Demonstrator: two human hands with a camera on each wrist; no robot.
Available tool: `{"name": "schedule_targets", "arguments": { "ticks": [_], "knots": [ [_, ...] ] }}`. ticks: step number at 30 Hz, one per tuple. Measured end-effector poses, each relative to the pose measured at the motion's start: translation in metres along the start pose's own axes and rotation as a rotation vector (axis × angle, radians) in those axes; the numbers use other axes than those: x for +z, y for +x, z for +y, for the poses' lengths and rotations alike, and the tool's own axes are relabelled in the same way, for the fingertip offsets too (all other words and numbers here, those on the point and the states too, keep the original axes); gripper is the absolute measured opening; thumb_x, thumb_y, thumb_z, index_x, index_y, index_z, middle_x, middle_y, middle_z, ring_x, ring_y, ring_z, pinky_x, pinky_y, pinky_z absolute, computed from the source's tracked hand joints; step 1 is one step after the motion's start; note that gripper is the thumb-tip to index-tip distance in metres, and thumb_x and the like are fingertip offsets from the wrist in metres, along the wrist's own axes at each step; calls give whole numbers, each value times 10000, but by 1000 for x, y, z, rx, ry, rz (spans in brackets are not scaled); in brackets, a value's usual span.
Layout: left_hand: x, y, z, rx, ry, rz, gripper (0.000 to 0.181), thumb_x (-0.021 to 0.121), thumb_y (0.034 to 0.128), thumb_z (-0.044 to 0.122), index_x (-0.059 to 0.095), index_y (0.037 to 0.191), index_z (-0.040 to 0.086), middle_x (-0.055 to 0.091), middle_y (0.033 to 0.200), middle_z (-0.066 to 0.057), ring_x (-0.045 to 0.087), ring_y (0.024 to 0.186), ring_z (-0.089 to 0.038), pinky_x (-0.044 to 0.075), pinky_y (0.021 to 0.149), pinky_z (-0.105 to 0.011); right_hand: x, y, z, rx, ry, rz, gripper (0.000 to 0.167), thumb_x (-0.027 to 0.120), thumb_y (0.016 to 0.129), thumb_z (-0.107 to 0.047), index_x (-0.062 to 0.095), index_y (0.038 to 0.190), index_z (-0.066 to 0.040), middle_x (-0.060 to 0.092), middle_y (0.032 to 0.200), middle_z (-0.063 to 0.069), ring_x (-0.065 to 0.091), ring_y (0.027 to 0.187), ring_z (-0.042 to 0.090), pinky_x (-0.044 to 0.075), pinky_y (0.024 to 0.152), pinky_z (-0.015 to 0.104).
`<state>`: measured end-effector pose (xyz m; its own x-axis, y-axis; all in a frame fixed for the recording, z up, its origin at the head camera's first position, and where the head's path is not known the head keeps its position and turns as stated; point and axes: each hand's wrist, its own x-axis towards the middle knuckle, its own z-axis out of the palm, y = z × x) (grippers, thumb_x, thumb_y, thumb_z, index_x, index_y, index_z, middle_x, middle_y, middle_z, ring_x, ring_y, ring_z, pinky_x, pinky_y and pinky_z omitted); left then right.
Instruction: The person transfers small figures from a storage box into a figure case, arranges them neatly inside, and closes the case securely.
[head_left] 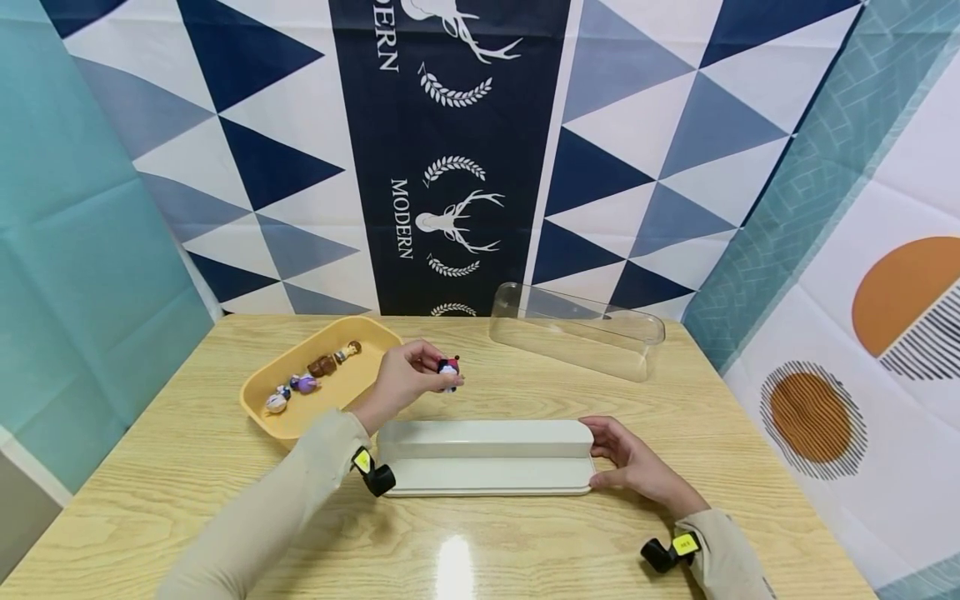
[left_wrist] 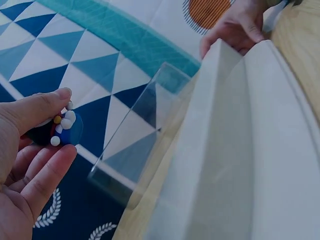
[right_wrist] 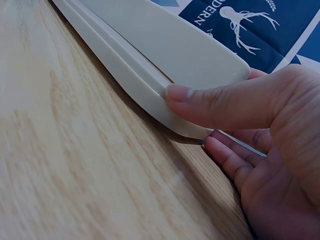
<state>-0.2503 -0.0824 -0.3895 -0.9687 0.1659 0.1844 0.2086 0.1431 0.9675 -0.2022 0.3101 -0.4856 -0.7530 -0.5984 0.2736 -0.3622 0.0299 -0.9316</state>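
Note:
Between thumb and fingers, my left hand (head_left: pixel 405 377) pinches a small figurine (head_left: pixel 448 373) in the air behind the white stepped stand (head_left: pixel 487 475). Blue, white and dark parts of the figurine (left_wrist: pixel 66 126) show in the left wrist view; the fingers cover the rest. My right hand (head_left: pixel 633 467) grips the right end of the stand. In the right wrist view, the thumb (right_wrist: pixel 200 102) lies on top of the stand's edge and the fingers curl beneath it. To the left is a yellow tray (head_left: pixel 330 408) with several small figurines (head_left: pixel 303 383) lying in it.
A clear plastic cover (head_left: pixel 577 337) rests at the back right of the wooden table (head_left: pixel 525 550), by the patterned cloth backdrop (head_left: pixel 450 167). More cloth hangs along the left and right sides.

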Motion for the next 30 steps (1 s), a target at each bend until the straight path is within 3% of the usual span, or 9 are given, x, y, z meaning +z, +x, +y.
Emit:
{"name": "schedule_targets", "arguments": {
  "ticks": [6, 14, 30],
  "knots": [
    [14, -7, 2, -8, -11, -32, 268, 851, 743, -16, 685, 950, -60, 675, 793, -57, 634, 688, -118, 593, 619, -266, 0, 1, -2, 13, 11, -5, 842, 765, 765, 117, 275, 1449, 135, 524, 1297, 23, 562, 1133, 119, 494, 953, 223],
    [31, -16, 1, 28, -3, -58, 333, 883, 722, 36, 727, 999, -61, 712, 853, -77, 657, 708, -121, 585, 636, -251, -1, 1, -6, 48, 25, 1, 852, 758, 770, 120, 242, 1448, 156, 499, 1301, 79, 556, 1129, 113, 492, 955, 221],
    [62, -31, -7, 50, -43, -125, 316, 854, 733, 6, 740, 1022, -49, 722, 847, -47, 649, 702, -90, 560, 639, -201, -4, 1, -6, 41, 20, -3, 844, 763, 768, 112, 264, 1448, 143, 511, 1306, 21, 549, 1138, 92, 490, 956, 217]
  ]
}}
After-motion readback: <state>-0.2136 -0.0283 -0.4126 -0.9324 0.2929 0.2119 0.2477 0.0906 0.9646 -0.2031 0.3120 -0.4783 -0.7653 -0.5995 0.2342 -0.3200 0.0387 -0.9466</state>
